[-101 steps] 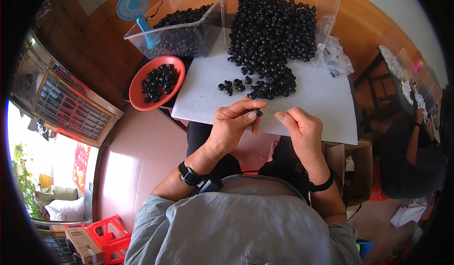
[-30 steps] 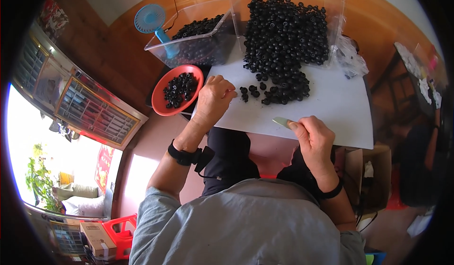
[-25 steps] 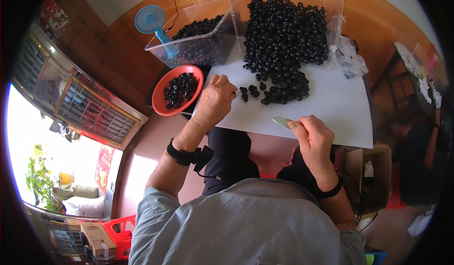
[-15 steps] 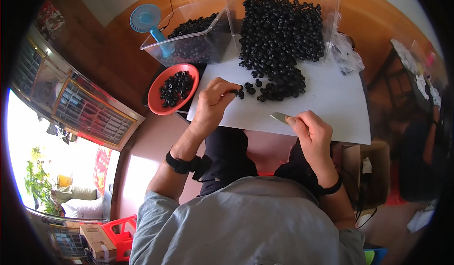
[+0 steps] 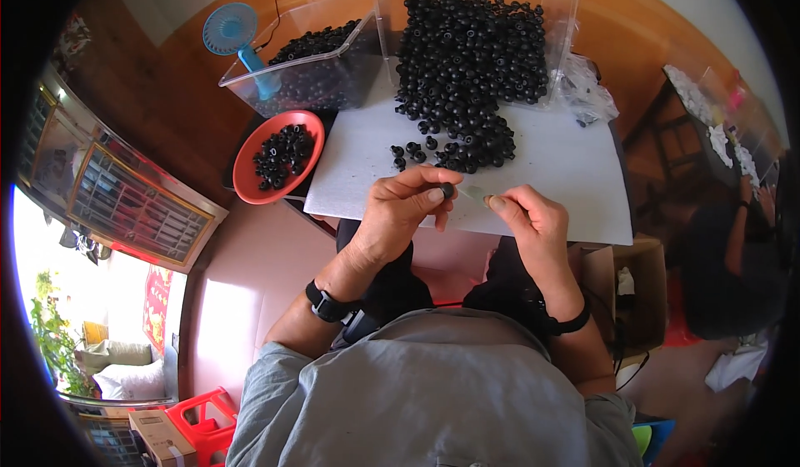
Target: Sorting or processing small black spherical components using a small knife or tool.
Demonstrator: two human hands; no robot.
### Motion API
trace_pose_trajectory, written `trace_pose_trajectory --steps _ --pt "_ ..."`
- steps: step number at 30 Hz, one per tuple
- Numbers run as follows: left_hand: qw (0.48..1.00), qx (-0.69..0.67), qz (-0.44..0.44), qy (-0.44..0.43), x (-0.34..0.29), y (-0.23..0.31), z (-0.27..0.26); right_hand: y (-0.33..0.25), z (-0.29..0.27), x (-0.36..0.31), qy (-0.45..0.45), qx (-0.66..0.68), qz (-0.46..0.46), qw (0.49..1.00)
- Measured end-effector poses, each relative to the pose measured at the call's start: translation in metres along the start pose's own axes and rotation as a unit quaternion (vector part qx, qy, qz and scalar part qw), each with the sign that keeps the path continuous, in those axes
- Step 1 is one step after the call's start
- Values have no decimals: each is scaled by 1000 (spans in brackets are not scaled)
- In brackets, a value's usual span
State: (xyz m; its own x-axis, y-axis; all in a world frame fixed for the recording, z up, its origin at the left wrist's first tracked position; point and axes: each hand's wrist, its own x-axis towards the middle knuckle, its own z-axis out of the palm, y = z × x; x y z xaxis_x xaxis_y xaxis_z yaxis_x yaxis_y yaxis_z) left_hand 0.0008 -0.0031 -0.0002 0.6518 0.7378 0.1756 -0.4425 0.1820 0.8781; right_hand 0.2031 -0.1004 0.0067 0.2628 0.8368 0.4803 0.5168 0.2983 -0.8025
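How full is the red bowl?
Partly full: the red bowl has black pieces heaped in its middle, with bare inner wall showing around them.

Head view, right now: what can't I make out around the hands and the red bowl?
In the head view:
Black piece: partly covered by the left hand.
Pale green tool: its grip end is hidden inside the right hand.
Contact: too small to tell whether tool and piece touch.
Red bowl: most of its bottom lies under black pieces.
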Motion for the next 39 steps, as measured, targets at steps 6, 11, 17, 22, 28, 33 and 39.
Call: trace_pose_trajectory --steps 6,11,17,22,28,33,39 --pt "996 72 38 -26 1 -2 7 -1 4 -1 21 -30 -6 999" --pt "996 79 39 -19 0 -3 7 0 5 -1 25 -61 -15 998" --pt "999 26 24 -11 -1 -10 8 0 7 -1 29 -73 -29 996" --pt "1000 17 21 -7 0 -11 8 -1 7 -1 30 -76 -21 996" --pt "1000 -5 30 -8 -2 -14 6 -2 8 -2 26 -84 -30 996" --pt "1000 -8 21 8 -2 -12 9 -1 8 -2 23 -104 -42 993" --pt "999 -30 16 13 -3 -15 7 4 10 -3 27 -140 -90 986"
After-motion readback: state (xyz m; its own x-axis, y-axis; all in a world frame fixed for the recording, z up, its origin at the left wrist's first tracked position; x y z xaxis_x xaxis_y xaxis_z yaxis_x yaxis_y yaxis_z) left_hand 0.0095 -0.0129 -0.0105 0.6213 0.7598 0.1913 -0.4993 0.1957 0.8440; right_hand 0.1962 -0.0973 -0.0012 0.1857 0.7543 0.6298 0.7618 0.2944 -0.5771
